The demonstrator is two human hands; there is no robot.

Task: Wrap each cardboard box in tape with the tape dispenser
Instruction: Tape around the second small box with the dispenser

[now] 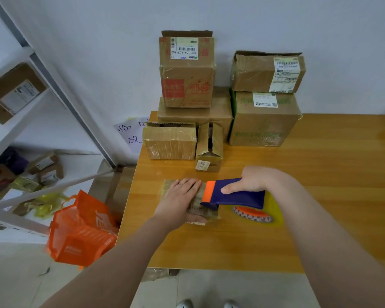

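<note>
head view: a small flat cardboard box (203, 211) lies on the wooden table (320, 174), toward its near left part, and everything below is placed from this box. the left hand (182, 196) rests flat on top of it, fingers straight and together, pressing down and covering most of its upper face. the right hand (256, 181) is just right of the box, fingers wrapped around the handle of the blue tape dispenser (238, 196), thumb lying along the blue side. the dispenser's orange front end sits on the right edge of the box, touching it beside the left fingertips. its tape roll (253, 215), yellowish with an orange core, hangs just right of the box, close above the table.

behind the box stand 6 more cartons: a narrow one with a 4088 label (209, 150) nearest, a taped carton (169, 143) to the left of that, a wide carton (218, 112) farther back with a red-printed carton (187, 85) on top, and far right behind, a green-printed carton (262, 123) carrying a labelled carton (267, 72).

left of the box, off the table, an orange bag (82, 232) sits on the floor, with a white shelf rack (31, 107) beyond it.
</note>
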